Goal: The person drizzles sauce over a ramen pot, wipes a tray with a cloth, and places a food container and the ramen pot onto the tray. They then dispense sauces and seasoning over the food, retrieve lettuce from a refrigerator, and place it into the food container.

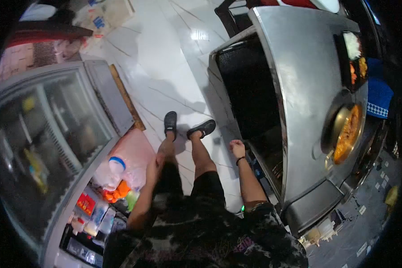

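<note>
The person stands between a steel table [299, 85] on the right and a glass-fronted cabinet [44, 129] on the left. The right hand [237, 147] hangs low beside the table's nearer long side, below its top. Its fingers look loosely curled and nothing shows in them, though how far they are closed cannot be told.

The left hand [154, 166] is blurred and partly lost against the shorts; its opening and whether it has hold of anything cannot be told. The nearest thing to it is a pink bag [136, 149], just outward to its left. Whether they touch is unclear. A blue-and-white lid [116, 165] sits farther out, by the bag.

The round pan [342, 119] of orange food rests on the table by the far long edge, to the right and across the full width of the top from the right hand, well apart from it. The right hand is clearly the nearer of the two to the pan. A black tray [345, 67] of food lies farther forward than the pan, by the same edge, its long axis running roughly along that edge.
</note>
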Demonstrator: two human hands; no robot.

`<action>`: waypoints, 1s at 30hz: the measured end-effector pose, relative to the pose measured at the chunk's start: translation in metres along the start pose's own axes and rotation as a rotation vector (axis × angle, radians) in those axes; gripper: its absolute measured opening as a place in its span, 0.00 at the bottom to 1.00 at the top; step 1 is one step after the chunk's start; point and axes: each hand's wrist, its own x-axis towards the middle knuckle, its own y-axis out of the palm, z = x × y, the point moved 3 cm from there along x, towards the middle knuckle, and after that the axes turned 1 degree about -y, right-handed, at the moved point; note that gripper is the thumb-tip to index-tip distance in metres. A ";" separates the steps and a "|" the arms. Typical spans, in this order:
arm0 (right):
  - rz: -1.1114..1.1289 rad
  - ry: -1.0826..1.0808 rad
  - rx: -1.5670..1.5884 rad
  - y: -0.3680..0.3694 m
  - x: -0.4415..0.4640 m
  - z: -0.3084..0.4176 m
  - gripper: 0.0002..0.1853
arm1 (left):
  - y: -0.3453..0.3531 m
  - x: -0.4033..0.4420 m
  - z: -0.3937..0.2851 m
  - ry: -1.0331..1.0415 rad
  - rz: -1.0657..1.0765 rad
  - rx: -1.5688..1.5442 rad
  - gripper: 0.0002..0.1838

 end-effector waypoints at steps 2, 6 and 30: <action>-0.113 0.190 0.334 -0.001 0.039 -0.027 0.08 | 0.018 -0.033 0.018 -0.048 0.027 0.047 0.17; -0.266 0.246 0.009 -0.007 0.137 -0.089 0.11 | 0.016 -0.019 0.006 0.046 0.051 0.069 0.16; -0.389 -0.688 -0.811 0.038 0.261 0.107 0.15 | 0.002 0.017 0.030 -0.026 -0.044 -0.076 0.12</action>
